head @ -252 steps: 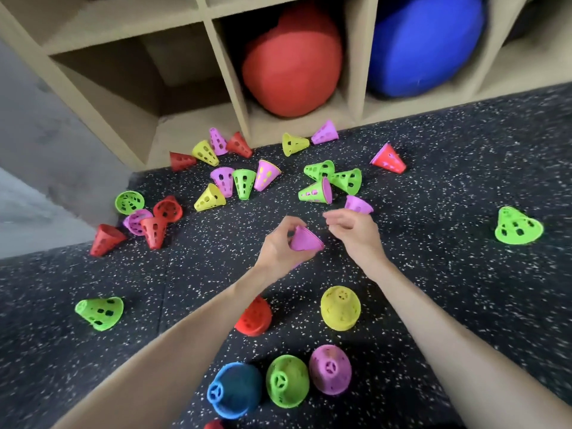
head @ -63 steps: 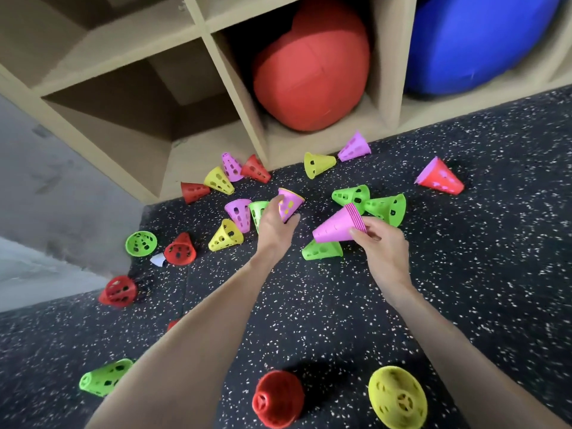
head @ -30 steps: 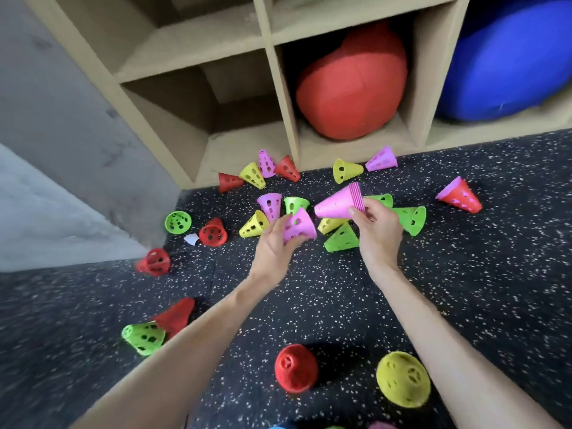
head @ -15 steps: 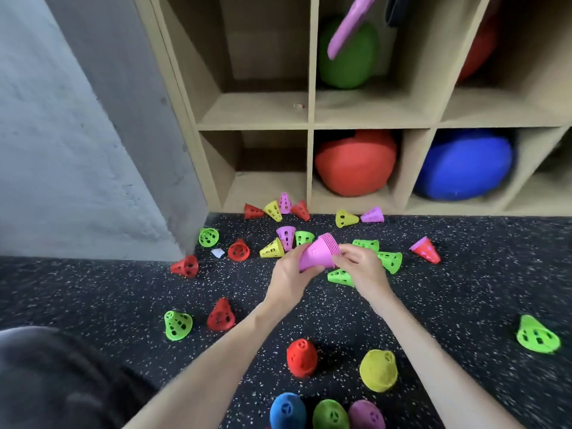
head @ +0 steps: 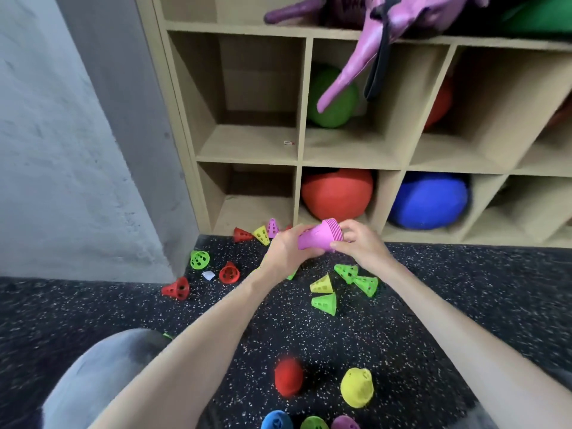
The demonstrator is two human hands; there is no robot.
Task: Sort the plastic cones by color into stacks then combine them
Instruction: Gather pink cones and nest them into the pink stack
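Wooden cubby shelf [head: 297, 162] along the far floor edge, speckled black mat [head: 448, 289] open to the right, both hands up — left hand [head: 286, 252] wrapped round pink cone stack [head: 320, 236], right hand [head: 360, 243] pinching its ribbed rim, loose cones — green cone [head: 324, 303], yellow cone [head: 321, 284] — just beneath.

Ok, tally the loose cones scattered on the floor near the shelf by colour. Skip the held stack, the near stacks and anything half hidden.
Green cones: 4
Red cones: 3
Yellow cones: 2
Purple cones: 1
Total: 10
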